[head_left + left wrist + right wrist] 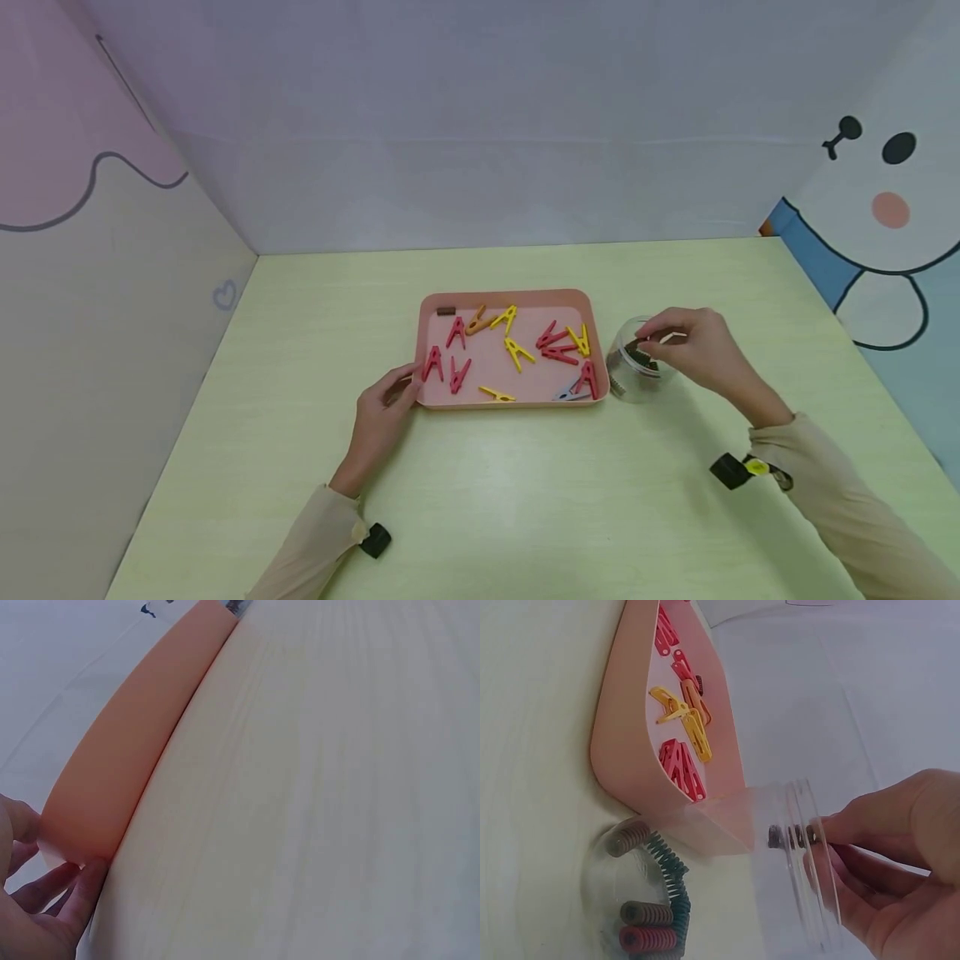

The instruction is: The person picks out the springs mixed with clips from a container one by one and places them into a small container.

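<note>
My right hand [693, 350] pinches a dark coil spring [791, 836] between thumb and finger, just inside the mouth of a clear jar [765, 900]. Other springs lie at the jar's bottom, among them a red spring [649, 938] and a green spring [671, 870]. On the other side, my left hand [382, 421] grips the near left corner of a pink tray [487, 406], its fingers and thumb against the outer wall. Clothespins lie scattered in the tray: red, yellow, an orange one [477, 321] and a grey-blue one [572, 392].
A small dark brown spring [446, 311] lies in the tray's far left corner. The jar stands close against the tray's right side on a pale wooden table [510, 492]. Cloth-like walls [487, 183] enclose the table at the back and sides.
</note>
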The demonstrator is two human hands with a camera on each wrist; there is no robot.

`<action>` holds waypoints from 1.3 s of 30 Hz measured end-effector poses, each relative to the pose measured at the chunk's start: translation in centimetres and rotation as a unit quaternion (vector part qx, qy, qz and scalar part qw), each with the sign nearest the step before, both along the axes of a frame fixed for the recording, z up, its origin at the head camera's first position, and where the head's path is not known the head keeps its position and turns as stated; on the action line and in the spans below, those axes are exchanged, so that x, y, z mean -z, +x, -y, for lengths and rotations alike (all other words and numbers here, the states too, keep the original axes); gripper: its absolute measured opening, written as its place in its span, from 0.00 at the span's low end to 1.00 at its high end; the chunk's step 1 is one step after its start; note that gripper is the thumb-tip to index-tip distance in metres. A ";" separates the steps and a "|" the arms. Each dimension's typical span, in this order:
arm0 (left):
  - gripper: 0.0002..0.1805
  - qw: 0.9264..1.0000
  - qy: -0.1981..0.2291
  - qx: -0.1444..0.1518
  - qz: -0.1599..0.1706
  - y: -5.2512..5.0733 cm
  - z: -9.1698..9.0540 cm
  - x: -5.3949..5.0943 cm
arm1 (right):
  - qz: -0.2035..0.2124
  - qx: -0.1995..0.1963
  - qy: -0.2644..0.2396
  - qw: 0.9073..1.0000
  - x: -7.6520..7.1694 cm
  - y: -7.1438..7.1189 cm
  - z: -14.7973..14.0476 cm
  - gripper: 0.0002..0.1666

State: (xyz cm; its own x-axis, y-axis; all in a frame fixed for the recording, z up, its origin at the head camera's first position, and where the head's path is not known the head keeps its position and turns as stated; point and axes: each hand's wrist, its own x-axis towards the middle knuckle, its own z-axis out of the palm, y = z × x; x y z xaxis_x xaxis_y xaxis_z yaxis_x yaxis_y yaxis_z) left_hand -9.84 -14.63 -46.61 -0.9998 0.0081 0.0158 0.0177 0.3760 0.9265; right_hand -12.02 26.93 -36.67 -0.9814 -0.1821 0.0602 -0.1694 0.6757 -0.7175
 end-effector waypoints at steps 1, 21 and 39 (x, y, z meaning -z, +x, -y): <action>0.16 1.000 -0.001 0.000 0.000 0.0 0.0 0.0 | -0.003 -0.002 0.002 1.000 0.0 0.0 0.0 0.07; 0.17 1.000 0.003 0.009 0.002 0.1 -0.2 -0.9 | -0.040 -0.030 0.059 0.997 0.8 -0.5 -0.1 0.06; 0.16 1.000 0.007 0.003 -0.017 -0.1 0.1 0.3 | -0.069 -0.026 0.019 0.997 -1.7 -0.1 1.7 0.05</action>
State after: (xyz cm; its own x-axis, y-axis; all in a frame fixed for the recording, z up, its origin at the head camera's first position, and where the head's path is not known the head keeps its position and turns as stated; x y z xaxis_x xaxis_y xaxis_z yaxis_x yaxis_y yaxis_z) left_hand -9.96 -14.73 -46.95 -0.9987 0.0132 0.0500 0.0514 0.3624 0.9306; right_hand -12.11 25.28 -34.94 -0.9534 -0.2369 0.1867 -0.3004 0.6897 -0.6588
